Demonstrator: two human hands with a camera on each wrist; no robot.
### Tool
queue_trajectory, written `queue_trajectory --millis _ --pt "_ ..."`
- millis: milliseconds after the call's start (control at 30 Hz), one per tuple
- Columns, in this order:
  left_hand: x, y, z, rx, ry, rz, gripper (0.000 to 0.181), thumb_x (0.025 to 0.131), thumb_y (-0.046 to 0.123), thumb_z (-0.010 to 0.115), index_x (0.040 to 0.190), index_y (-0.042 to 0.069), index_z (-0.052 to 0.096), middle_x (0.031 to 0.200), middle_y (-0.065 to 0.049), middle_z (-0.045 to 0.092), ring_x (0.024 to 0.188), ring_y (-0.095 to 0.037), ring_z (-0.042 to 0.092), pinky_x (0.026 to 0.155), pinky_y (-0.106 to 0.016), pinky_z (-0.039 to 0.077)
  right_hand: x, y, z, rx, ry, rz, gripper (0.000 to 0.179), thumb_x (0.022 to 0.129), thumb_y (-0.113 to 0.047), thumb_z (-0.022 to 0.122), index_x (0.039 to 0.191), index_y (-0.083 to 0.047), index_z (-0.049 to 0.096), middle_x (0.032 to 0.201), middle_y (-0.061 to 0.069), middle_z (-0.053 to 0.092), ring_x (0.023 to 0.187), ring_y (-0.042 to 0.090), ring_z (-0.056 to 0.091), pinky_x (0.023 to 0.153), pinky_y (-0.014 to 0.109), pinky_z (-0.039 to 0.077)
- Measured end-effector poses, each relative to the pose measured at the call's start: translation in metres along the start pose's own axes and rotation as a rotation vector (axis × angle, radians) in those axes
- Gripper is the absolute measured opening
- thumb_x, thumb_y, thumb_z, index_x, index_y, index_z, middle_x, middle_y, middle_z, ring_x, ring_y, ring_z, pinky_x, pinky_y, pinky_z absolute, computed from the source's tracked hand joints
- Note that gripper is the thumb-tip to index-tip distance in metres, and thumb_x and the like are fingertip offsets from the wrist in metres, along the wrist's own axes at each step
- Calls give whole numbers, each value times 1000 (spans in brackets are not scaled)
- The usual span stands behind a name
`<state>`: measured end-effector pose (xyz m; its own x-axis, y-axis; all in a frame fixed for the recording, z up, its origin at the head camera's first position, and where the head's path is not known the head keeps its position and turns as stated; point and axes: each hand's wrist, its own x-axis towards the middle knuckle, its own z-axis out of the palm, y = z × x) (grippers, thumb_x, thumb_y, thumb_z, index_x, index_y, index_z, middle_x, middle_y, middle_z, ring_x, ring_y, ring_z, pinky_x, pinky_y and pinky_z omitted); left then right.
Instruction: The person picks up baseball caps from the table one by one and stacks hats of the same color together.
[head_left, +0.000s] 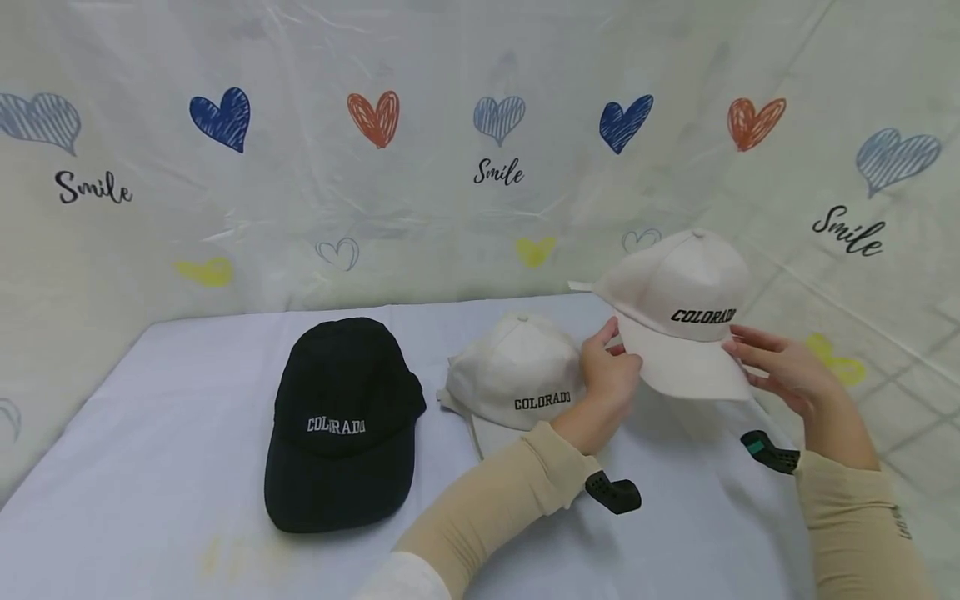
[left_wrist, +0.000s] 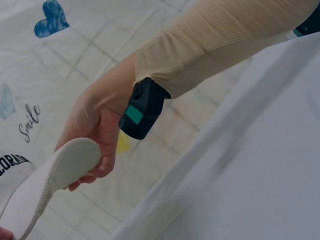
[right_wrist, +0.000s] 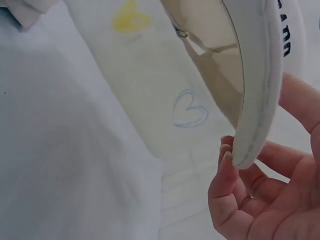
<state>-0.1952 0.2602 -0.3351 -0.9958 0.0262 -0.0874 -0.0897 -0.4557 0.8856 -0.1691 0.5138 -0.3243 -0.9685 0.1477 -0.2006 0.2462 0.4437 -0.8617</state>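
Observation:
Both hands hold a white baseball cap (head_left: 686, 292) lettered COLORADO, raised above the right side of the table with its brim facing me. The left hand (head_left: 611, 375) grips the left edge of the brim; only a fingertip of it shows in the left wrist view. At the brim's right corner, the right hand (head_left: 787, 371) pinches the edge, and the right wrist view shows the fingers (right_wrist: 227, 175) around it. Another white COLORADO cap (head_left: 510, 375) lies on the table, partly hidden behind the left forearm. Left of it lies a black COLORADO cap (head_left: 345, 467), brim toward me.
A white cloth covers the table (head_left: 150, 442). Behind it hangs a pale sheet (head_left: 435, 50) printed with hearts and the word Smile. Each wrist carries a small black device (head_left: 613, 493) that sticks out past the beige sleeve (head_left: 495, 500).

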Motion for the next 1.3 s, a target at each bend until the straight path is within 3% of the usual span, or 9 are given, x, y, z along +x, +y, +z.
queue_trajectory --millis 100,167,333,433,500,733,900,1033,1300 --pt "-1 4 -4 15 -5 -3 73 71 -31 52 136 0 64 102 6 59 78 -14 48 55 -23 39 0 -4 4 -13 1 2 88 105 -42 56 162 1 5 166 19 13 94 -14 48 78 15 51" --pt "-2 7 -7 13 -9 -7 72 72 -30 54 136 0 64 102 5 59 79 -14 49 55 -23 40 0 -7 6 -6 3 -6 87 105 -41 56 162 2 6 165 19 15 95 -13 49 78 16 51" --pt "-6 15 -12 -15 -13 4 71 71 -30 56 135 2 65 101 5 61 78 -13 51 54 -21 41 -1 -13 9 45 -1 -35 83 105 -37 59 162 2 13 135 -9 48 95 -11 53 78 18 53" --pt "-8 20 -17 -33 -22 8 71 72 -30 59 135 2 65 104 7 62 78 -13 53 56 -22 44 -2 -16 11 92 -7 -55 71 105 -32 60 160 -6 24 112 -30 51 95 -8 56 76 19 54" --pt "-9 22 -20 -33 -31 6 70 74 -29 61 135 3 65 105 7 62 79 -12 54 59 -22 47 -2 -17 12 107 -14 -70 63 105 -30 60 157 -12 31 107 -34 53 95 -8 58 76 20 54" --pt "-11 33 -35 -20 -64 -7 68 79 -25 64 138 7 64 108 8 62 85 -14 58 70 -29 57 -1 -22 22 219 -41 -110 26 104 -22 63 126 -33 55 111 -28 56 97 -5 61 75 21 55" --pt "-11 40 -46 16 -79 19 67 80 -24 65 139 8 63 112 9 61 88 -12 59 71 -29 58 0 -27 29 159 -51 -135 54 105 -25 61 153 -16 38 117 -24 50 100 -7 59 78 20 55" --pt "-10 46 -53 20 -89 29 66 82 -23 66 140 8 63 114 9 61 88 -12 58 74 -30 59 1 -31 34 176 -67 -156 60 105 -24 60 156 -11 32 120 -21 49 102 -7 59 79 19 55" --pt "-11 56 -66 -13 -73 28 66 81 -23 68 139 8 64 117 5 61 88 -12 59 77 -32 60 2 -39 44 426 -122 -177 29 104 -12 61 122 -34 64 115 -19 63 99 3 66 77 25 59"
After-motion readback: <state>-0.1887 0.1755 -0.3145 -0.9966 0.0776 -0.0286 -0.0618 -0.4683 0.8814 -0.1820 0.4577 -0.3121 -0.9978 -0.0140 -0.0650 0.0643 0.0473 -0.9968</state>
